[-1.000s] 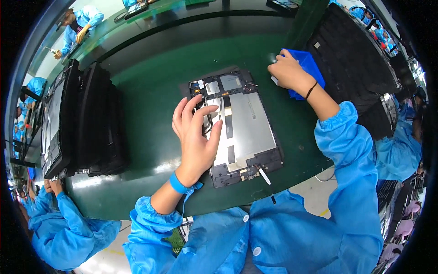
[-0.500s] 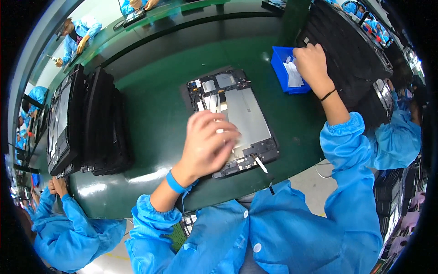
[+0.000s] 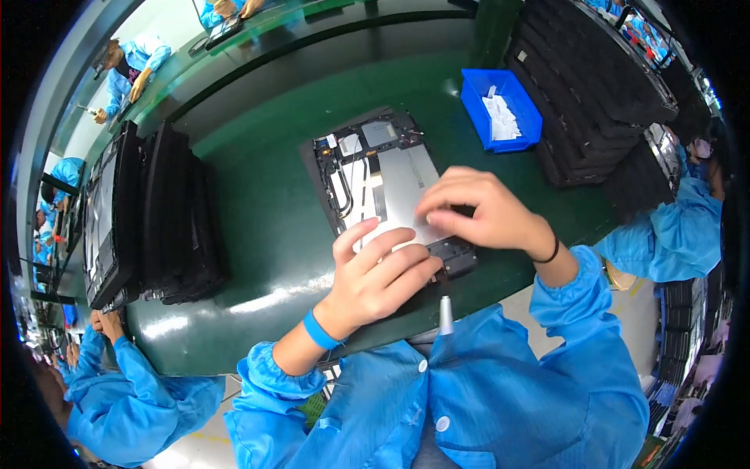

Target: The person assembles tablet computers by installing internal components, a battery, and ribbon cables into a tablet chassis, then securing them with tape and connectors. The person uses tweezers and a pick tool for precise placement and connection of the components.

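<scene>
Head view: flat device (image 3: 397, 181), silver and black.

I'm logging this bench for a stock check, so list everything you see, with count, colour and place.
Device: one, silver and black, under the hands
Pad: one, dark, beneath the device
Tab: one, white, by the table's near edge
Bin: one, blue, right of the device, farther off
Slips: several, white, in the bin
Stacks: two, black, table's left and right
Table: one, green, below all these
Co-workers: at least four, blue clothing, around and beyond the table
Wristband: one, blue, left wrist
Band: one, black, right wrist
Sleeves: two, blue, forearms
Left hand: one, bare, device's near end
Right hand: one, bare, device's right side
</scene>
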